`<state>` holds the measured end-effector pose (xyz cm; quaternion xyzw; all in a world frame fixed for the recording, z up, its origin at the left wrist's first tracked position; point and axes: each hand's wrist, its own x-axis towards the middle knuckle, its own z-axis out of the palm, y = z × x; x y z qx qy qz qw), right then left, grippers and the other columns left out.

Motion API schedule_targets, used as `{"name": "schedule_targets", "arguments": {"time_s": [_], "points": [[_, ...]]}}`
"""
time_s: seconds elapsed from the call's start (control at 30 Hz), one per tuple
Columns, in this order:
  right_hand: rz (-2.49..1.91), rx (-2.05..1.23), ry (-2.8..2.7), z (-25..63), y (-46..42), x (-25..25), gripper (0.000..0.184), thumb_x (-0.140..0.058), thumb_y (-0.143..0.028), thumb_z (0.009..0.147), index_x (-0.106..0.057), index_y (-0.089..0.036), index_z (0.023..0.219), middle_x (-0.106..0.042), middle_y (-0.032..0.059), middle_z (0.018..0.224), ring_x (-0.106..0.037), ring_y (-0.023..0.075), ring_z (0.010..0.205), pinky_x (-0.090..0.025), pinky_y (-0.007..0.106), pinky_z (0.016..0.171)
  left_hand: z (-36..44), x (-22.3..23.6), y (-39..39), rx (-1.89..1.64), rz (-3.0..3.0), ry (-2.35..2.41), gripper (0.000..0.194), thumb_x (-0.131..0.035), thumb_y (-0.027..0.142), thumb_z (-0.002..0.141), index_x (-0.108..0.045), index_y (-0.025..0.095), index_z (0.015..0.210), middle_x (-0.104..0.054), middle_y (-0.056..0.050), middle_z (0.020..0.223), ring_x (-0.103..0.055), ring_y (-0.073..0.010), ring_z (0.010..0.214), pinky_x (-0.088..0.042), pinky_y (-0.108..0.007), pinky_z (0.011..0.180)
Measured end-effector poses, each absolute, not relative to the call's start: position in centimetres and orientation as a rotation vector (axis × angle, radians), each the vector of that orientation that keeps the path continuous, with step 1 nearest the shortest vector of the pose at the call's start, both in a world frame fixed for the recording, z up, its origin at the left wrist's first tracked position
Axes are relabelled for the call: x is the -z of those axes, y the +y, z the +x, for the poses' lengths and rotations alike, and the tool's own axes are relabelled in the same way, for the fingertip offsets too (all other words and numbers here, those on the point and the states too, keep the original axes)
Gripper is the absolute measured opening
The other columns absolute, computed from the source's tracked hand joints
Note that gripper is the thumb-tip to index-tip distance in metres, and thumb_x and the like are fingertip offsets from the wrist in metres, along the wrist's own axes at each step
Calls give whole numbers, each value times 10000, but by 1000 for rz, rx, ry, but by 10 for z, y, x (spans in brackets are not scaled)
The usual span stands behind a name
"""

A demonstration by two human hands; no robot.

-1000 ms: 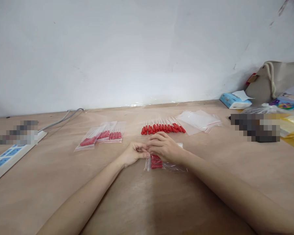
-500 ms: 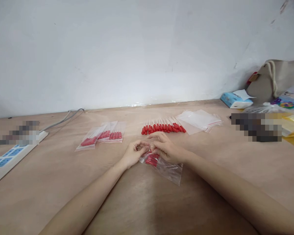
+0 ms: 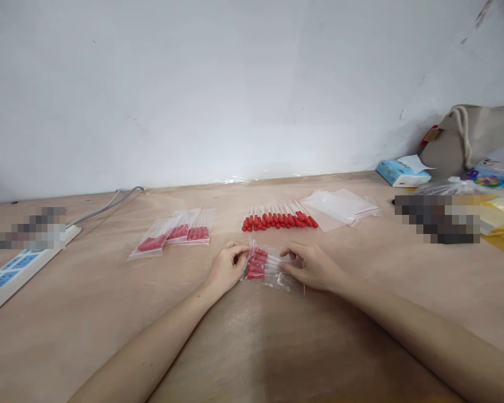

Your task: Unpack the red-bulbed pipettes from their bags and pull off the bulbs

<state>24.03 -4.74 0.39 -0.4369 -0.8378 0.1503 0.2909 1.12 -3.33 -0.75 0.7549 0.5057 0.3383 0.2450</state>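
A clear zip bag (image 3: pixel 277 282) lies in front of me with several red-headed thin sticks (image 3: pixel 257 264) inside, their heads toward the left. My left hand (image 3: pixel 229 265) pinches the bag's left edge between thumb and fingers. At the other end, my right hand (image 3: pixel 308 266) is over the bag's right part, thumb and fingers apart around the pale stick ends; whether the fingertips press on the plastic is hard to see. Just beyond the hands, a row of loose red-headed sticks (image 3: pixel 279 220) rests on the wooden table (image 3: pixel 218 341).
Filled zip bags (image 3: pixel 199 232) overlap at the left. Flat unfilled bags (image 3: pixel 340 207) are piled right of the loose sticks. A power strip (image 3: pixel 29 268) lies far left. A blue tissue pack (image 3: pixel 403 170), a beige bag (image 3: pixel 449 140) and a blurred-out dark object (image 3: pixel 439 218) are at right.
My right hand has moved right, away from my left hand and along the bag. The bag has turned flatter and straighter, and the sticks inside show more fully.
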Motion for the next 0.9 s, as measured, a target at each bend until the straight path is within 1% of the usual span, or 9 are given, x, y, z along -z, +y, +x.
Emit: {"name": "schedule_targets", "arguments": {"time_s": [0.07, 0.17, 0.3, 0.4, 0.5, 0.6, 0.67, 0.77, 0.9], "points": [[-1209, -442, -2250, 244, -51, -1, 167, -555, -315, 767, -581, -190, 875, -556, 3, 718, -510, 115, 610, -386, 233, 556, 11, 5, -34, -926, 2096, 1400, 211, -488, 216, 799, -672, 198, 900, -549, -32, 775, -499, -124, 684, -405, -237, 601], [-1224, -467, -2258, 246, -51, 1, 179, -546, -327, 780, -596, -189, 883, -569, 19, 774, -531, 120, 658, -400, 235, 595, 9, 2, -34, -986, 2188, 1378, 182, -516, 219, 788, -679, 192, 863, -524, -43, 806, -505, -145, 769, -427, -258, 664], [-1240, -419, -2286, 248, -45, 5, 210, -497, -340, 822, -608, -180, 901, -570, 37, 808, -540, 125, 675, -414, 248, 632, 6, -1, -35, -976, 2289, 1158, 228, -479, 214, 819, -648, 191, 972, -542, -66, 963, -517, -154, 917, -428, -272, 800], [-1238, -370, -2289, 250, -40, 9, 215, -467, -328, 846, -613, -181, 904, -575, 47, 846, -549, 133, 721, -420, 258, 670, 5, -3, -36, -884, 2243, 1140, 255, -475, 245, 829, -620, 194, 1032, -547, -74, 1059, -520, -163, 976, -419, -280, 847], [-1225, -362, -2273, 251, -37, 12, 201, -464, -304, 851, -610, -172, 893, -581, 56, 862, -550, 142, 760, -424, 269, 693, 8, -6, -36, -743, 2191, 1198, 301, -529, 299, 796, -607, 180, 1062, -532, -87, 1113, -539, -174, 932, -427, -287, 828], [-1183, -408, -2267, 253, -33, 12, 161, -477, -272, 838, -593, -160, 844, -581, 53, 822, -543, 144, 751, -429, 273, 679, 10, -9, -34, -656, 2140, 1238, 389, -537, 322, 784, -561, 160, 1137, -508, -97, 1140, -553, -145, 799, -440, -278, 759], [-1166, -448, -2272, 254, -31, 11, 136, -481, -252, 829, -580, -160, 823, -580, 48, 802, -539, 145, 743, -430, 272, 668, 11, -10, -33, -631, 2119, 1226, 442, -530, 335, 785, -519, 153, 1187, -514, -95, 1111, -542, -130, 743, -440, -268, 717], [-1148, -463, -2287, 256, -29, 11, 117, -476, -233, 824, -566, -159, 811, -577, 45, 797, -532, 145, 745, -428, 275, 673, 13, -10, -30, -610, 2111, 1158, 474, -539, 358, 775, -499, 158, 1203, -550, -73, 1025, -532, -143, 767, -426, -261, 718], [-1137, -412, -2291, 256, -28, 13, 122, -477, -245, 824, -564, -162, 802, -578, 47, 801, -525, 151, 760, -422, 284, 687, 14, -12, -29, -592, 2064, 1058, 348, -536, 327, 772, -542, 157, 1076, -579, -31, 890, -517, -137, 746, -412, -240, 691]]}}
